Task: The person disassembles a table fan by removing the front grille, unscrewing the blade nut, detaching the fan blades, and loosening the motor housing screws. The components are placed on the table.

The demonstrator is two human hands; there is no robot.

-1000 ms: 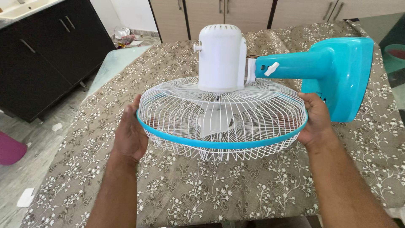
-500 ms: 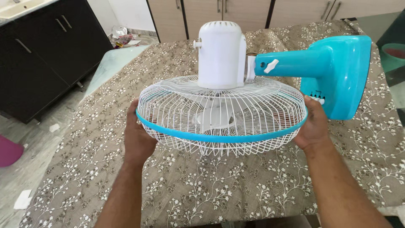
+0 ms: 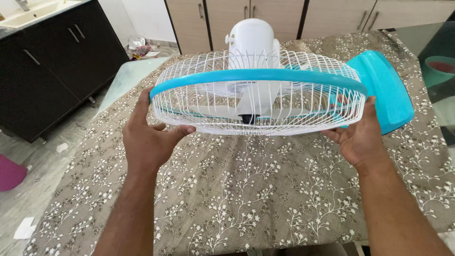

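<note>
1. Table [image 3: 265, 199]: brown floral cloth, under everything.
2. Fan [image 3: 258, 95]: held clear of the cloth, tilted, front facing camera. White wire cage, blue rim band, white motor housing behind, blue base [image 3: 386, 90] at right.
3. Left hand [image 3: 147, 142]: grasps cage's left edge, thumb under, fingers up the rim.
4. Right hand [image 3: 362, 140]: grasps right edge, palm under, fingers wrapped behind.
5. Labels: none legible.

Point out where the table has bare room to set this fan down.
The patterned tablecloth is bare from under the fan cage to the near edge, between the left hand and right hand. The left strip toward the black cabinet is free too. Far right is crowded by the fan's turquoise base.
</note>
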